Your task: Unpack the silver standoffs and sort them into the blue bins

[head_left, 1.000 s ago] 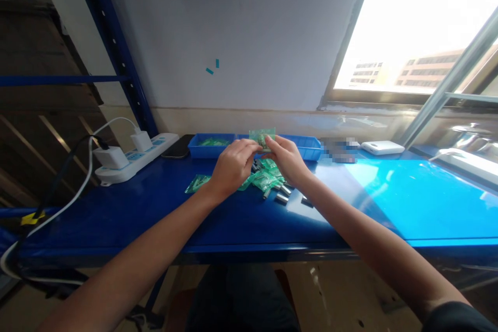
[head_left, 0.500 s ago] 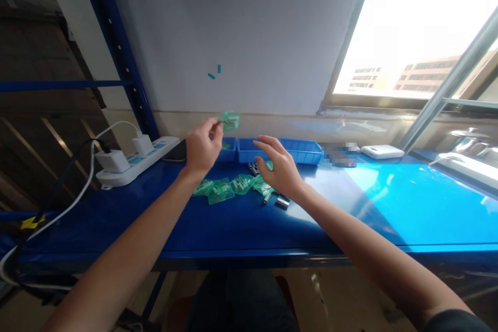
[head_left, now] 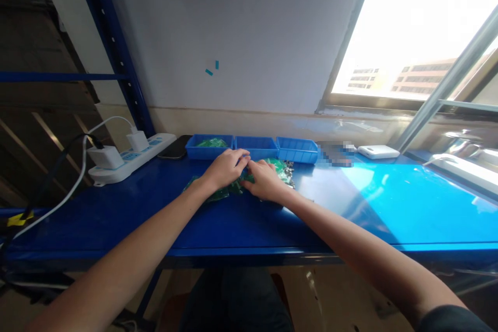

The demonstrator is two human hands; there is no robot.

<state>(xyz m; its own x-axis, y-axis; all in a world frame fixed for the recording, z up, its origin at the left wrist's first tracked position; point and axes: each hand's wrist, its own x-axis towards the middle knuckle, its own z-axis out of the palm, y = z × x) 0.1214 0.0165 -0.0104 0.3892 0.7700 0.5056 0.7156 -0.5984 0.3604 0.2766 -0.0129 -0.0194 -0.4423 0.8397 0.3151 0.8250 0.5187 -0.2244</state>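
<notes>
My left hand (head_left: 227,168) is lowered over a pile of green plastic bags (head_left: 218,194) on the blue table. Its fingers are bent downward, and what lies under them is hidden. Touching or nearly touching it, my right hand (head_left: 265,180) is also curled down over the pile, its thumb toward the left hand. Another green bag (head_left: 278,167) shows just behind the right hand. Small metal parts (head_left: 289,170) lie loose beside that bag. Beyond my hands, the left blue bin (head_left: 206,153) holds green bags (head_left: 212,143).
A middle blue bin (head_left: 257,145) and a right blue bin (head_left: 298,150) continue the row along the wall. A dark phone (head_left: 174,147) and a white power strip (head_left: 128,158) with plugged-in chargers are at left. A white device (head_left: 378,152) lies at right under the window.
My left hand has come down from above the left bin to the pile; the green bag it held up no longer shows in it. My right hand has moved down and left, fingers now curled.
</notes>
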